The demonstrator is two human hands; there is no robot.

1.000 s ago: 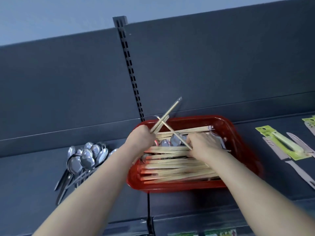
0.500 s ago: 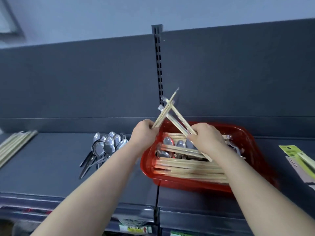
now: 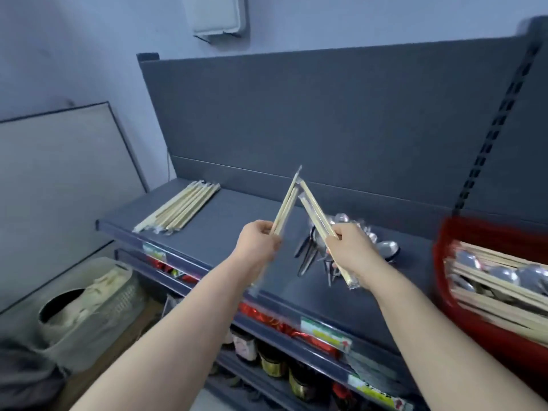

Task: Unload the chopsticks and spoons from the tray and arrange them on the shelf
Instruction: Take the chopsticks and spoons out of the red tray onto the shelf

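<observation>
Here each hand holds a wrapped pair of chopsticks above the spoon heap (image 3: pixel 387 251) on the shelf (image 3: pixel 237 232). The left hand (image 3: pixel 258 241) has its grip curled round the lower part of the left pair (image 3: pixel 286 207). That pair's bottom end is hidden behind the palm, and only a blurred strip of clear wrapper shows below it. The right hand (image 3: pixel 351 247) has its grip pinched on the right pair (image 3: pixel 315 212), the fingers covering part of the sticks. The pairs lean together above the heap; I cannot tell whether their tips touch. The sticks are pale, straight wood in thin glossy sleeves.

The heap is half hidden behind the right hand: rounded shiny metal bowls, slim dark handles. Right of the heap, the red plastic tray (image 3: pixel 444 247) is blurred and cut off by the frame edge, with loose chopsticks (image 3: pixel 498 289) and tray spoons (image 3: pixel 504 275) lying in it. Left of the heap, a neat chopstick row (image 3: pixel 181 209) lies on the matte grey shelf. Below the heap, the shelf-edge labels (image 3: pixel 324 336) and jars (image 3: pixel 269 363) are too dim to read. Far left of it stands a pale perforated basket (image 3: pixel 98 307).
</observation>
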